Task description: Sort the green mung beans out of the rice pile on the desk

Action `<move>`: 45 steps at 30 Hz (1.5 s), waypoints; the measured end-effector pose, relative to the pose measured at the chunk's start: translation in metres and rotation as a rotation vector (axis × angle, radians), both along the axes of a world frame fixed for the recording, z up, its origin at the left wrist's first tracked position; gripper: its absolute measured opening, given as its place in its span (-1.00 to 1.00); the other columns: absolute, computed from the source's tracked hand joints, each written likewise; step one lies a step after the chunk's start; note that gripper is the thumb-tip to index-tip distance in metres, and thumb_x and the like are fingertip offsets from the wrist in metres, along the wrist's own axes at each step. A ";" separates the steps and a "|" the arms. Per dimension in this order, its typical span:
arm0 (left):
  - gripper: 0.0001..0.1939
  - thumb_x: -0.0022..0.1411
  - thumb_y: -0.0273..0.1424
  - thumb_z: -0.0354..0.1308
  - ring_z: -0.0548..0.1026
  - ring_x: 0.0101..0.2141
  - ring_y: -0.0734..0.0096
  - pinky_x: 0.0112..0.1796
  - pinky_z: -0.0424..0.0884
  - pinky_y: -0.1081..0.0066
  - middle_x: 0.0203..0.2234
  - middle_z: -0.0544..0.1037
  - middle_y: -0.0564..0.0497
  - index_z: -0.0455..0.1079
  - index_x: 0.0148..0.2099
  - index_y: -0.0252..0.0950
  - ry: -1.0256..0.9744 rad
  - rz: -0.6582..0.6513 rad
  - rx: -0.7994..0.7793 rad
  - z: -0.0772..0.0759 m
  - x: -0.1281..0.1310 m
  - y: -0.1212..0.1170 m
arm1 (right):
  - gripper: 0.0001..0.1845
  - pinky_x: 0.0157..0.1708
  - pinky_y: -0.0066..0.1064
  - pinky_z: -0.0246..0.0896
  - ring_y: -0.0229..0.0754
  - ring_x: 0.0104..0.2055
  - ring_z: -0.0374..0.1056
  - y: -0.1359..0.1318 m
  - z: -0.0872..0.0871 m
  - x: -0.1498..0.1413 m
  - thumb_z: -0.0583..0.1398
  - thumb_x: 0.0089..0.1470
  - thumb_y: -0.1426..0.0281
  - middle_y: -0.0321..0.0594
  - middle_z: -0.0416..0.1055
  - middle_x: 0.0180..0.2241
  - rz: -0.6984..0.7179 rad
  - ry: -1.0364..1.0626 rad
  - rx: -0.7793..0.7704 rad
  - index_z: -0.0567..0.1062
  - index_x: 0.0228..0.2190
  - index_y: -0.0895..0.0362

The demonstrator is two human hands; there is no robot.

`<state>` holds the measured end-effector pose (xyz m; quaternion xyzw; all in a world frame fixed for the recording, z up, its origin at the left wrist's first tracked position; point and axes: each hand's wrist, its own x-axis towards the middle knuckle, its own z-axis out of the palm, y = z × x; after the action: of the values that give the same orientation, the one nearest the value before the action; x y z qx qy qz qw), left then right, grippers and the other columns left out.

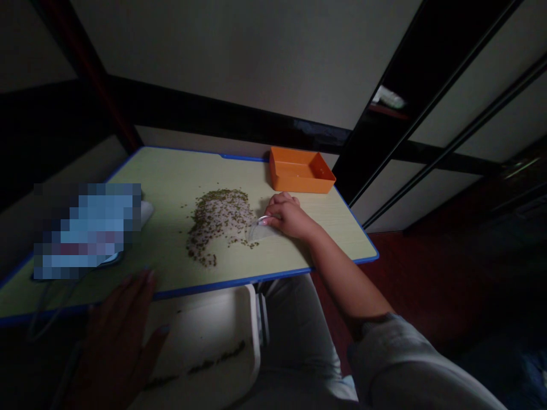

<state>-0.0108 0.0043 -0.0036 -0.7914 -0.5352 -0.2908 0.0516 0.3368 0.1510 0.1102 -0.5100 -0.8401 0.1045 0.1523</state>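
Observation:
A mixed heap of white and dark green-brown grains (224, 213) is spread on a pale tabletop with a blue rim. At its right side, my right hand (284, 215) is closed on a clear, curved-edged piece (256, 228), whose lower edge meets the grains. Its exact kind is hard to make out. My left hand (123, 324) lies in shadow by the table's front edge, fingers stretched out and holding nothing. Below that edge, close to my left thumb, is a white tray (255, 341) with dark grains gathered along its bottom.
An orange open box (301, 183) stands at the table's back right. To the left lies a device with a blurred-out screen (92, 228), a pale cable (43, 307) hanging from it. A few stray grains lie around the heap. Cabinet panels rise behind the table (171, 176).

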 end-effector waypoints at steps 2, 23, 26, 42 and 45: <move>-0.28 0.35 -0.19 -0.15 0.22 0.34 -0.26 0.21 0.22 -0.42 0.33 0.28 -0.35 -0.18 0.49 -0.12 -0.011 -0.003 -0.005 -0.001 0.000 0.001 | -0.81 -0.05 -0.25 -0.06 0.00 0.04 0.20 0.000 -0.001 0.000 0.32 0.25 0.27 -0.09 0.44 -0.13 -0.018 0.007 0.010 0.63 -0.31 0.14; -0.25 0.32 -0.07 -0.11 0.15 0.39 -0.16 0.34 0.09 -0.33 0.41 0.21 -0.18 -0.18 0.49 0.02 -0.114 0.015 -0.094 0.005 0.005 -0.005 | -0.86 -0.02 -0.21 -0.09 0.02 0.07 0.20 -0.001 0.001 -0.004 0.32 0.24 0.32 -0.08 0.45 -0.11 -0.014 0.001 -0.004 0.63 -0.28 0.14; -0.25 0.32 -0.06 -0.13 0.15 0.39 -0.19 0.32 0.10 -0.36 0.40 0.21 -0.20 -0.19 0.49 0.01 -0.113 0.021 -0.089 0.005 0.004 -0.004 | -0.87 -0.01 -0.21 -0.07 0.02 0.08 0.20 -0.003 0.001 -0.002 0.34 0.22 0.32 -0.09 0.44 -0.10 -0.018 0.003 -0.016 0.63 -0.28 0.14; -0.26 0.35 -0.18 -0.17 0.20 0.35 -0.21 0.24 0.21 -0.35 0.36 0.24 -0.30 -0.22 0.50 -0.14 0.008 0.006 0.002 -0.006 -0.003 0.001 | -0.78 -0.02 -0.18 0.00 0.03 0.06 0.20 -0.015 0.004 0.002 0.31 0.25 0.26 -0.05 0.45 -0.14 -0.034 -0.110 -0.073 0.62 -0.33 0.17; -0.25 0.34 -0.18 -0.17 0.20 0.35 -0.17 0.25 0.25 -0.29 0.37 0.23 -0.29 -0.26 0.50 -0.14 0.052 0.001 -0.008 -0.005 -0.005 0.001 | -0.72 -0.05 -0.19 -0.02 0.02 0.04 0.19 -0.020 0.006 0.003 0.29 0.28 0.22 -0.06 0.45 -0.17 -0.035 -0.113 -0.063 0.62 -0.35 0.17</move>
<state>-0.0159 0.0052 -0.0081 -0.7986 -0.5354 -0.2679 0.0625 0.3396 0.1307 0.1166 -0.5344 -0.8345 0.0992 0.0903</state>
